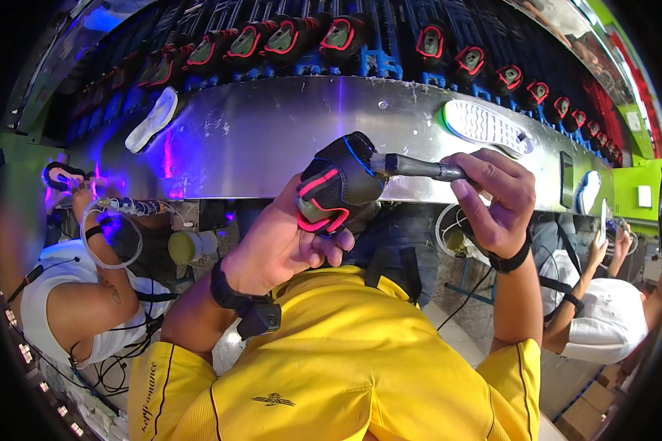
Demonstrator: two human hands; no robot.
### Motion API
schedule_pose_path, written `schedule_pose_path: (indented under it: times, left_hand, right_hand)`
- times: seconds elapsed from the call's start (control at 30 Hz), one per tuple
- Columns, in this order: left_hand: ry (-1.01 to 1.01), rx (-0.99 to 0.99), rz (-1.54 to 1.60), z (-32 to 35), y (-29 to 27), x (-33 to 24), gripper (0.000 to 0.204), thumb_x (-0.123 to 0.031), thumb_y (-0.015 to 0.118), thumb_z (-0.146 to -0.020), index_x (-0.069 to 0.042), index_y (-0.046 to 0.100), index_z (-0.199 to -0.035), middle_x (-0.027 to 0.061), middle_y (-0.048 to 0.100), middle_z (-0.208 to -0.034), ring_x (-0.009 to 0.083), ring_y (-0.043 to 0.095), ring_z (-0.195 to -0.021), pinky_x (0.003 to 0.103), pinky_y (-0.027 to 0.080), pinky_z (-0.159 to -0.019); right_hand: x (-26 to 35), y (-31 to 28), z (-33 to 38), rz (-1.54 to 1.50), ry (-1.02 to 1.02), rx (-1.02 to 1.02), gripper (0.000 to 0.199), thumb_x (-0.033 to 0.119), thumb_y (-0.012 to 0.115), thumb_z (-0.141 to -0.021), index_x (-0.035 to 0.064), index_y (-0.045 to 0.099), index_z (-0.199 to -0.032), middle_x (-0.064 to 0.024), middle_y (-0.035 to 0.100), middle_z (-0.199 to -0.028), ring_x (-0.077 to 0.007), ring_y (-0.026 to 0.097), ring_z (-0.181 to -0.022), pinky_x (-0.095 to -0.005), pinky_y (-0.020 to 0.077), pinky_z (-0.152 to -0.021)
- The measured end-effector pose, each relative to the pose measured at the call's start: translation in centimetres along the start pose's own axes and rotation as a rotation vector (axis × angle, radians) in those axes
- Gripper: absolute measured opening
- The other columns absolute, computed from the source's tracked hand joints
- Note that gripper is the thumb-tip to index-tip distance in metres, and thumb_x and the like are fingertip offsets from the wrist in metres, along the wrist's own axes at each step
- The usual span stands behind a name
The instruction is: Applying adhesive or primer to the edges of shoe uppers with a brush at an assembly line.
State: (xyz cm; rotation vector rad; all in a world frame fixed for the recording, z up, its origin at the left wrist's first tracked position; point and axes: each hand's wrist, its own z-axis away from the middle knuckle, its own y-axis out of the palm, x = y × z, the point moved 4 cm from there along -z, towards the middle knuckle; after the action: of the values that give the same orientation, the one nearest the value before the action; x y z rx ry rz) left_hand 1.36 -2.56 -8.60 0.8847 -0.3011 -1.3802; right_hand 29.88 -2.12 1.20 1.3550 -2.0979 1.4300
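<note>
My left hand (268, 246) holds a black shoe upper (354, 175) with bright pink-red trim and a thin blue line near its lower edge. The upper is tilted in front of my chest, at the near edge of the bench. In my right hand (502, 197) is a brush (423, 167) with a dark handle, gripped between thumb and fingers. Its bristle end meets the right side of the upper, close to the blue line. Whether the bristles press on the surface or only hover there, I cannot tell.
A metal bench (257, 128) runs across in front of me. On it lie a pale sole (153, 121) at left and a white patterned sole (485, 125) at right. Several shoe uppers (343, 35) line the rack behind. Co-workers (88, 301) sit on both sides.
</note>
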Motion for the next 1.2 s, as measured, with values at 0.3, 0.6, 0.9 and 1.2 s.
schedule_pose_path:
  times: [0.3,0.6,0.9,1.2]
  left_hand:
    - [-0.056,0.161,0.179,-1.0,1.1,1.7,0.074,-0.07,0.033,-0.109,-0.007,0.062,-0.136,0.0232,0.074,-0.095,0.03,0.076,-0.068,0.026,0.052,-0.047]
    - [-0.046,0.136,0.159,-1.2,2.3,1.7,0.066,-0.063,0.036,-0.11,-0.007,0.064,-0.134,0.0206,0.073,-0.095,0.029,0.075,-0.068,0.026,0.051,-0.048]
    - [0.208,0.153,0.007,-1.1,4.2,-0.2,0.05,-0.021,0.076,-0.099,-0.002,0.058,-0.141,0.0243,0.075,-0.107,0.0311,0.075,-0.087,0.039,0.061,-0.084]
    - [0.182,0.374,0.317,-6.1,8.1,-4.9,0.063,-0.02,0.057,-0.095,0.007,0.054,-0.152,0.0244,0.074,-0.131,0.0338,0.078,-0.109,0.047,0.063,-0.101]
  right_hand:
    - [-1.6,0.1,1.7,-0.101,0.053,-0.034,0.025,0.005,0.075,-0.089,-0.0067,0.078,-0.112,-0.0153,0.073,-0.084,-0.0219,0.069,-0.066,-0.0311,0.0526,-0.064]
    - [-3.1,0.8,4.0,-0.178,0.169,-0.068,0.024,0.005,0.075,-0.09,-0.0053,0.078,-0.111,-0.0135,0.071,-0.082,-0.0236,0.066,-0.071,-0.0337,0.0504,-0.068]
    - [-2.8,-0.8,4.9,-0.403,0.518,-0.105,0.022,0.011,0.076,-0.095,-0.0063,0.078,-0.109,-0.0112,0.073,-0.082,-0.0188,0.067,-0.073,-0.0316,0.0499,-0.069]
    - [-1.3,-3.5,2.7,0.104,0.388,-0.152,0.023,0.012,0.078,-0.092,-0.0033,0.076,-0.108,-0.0176,0.067,-0.075,-0.0338,0.066,-0.061,-0.0405,0.0498,-0.057]
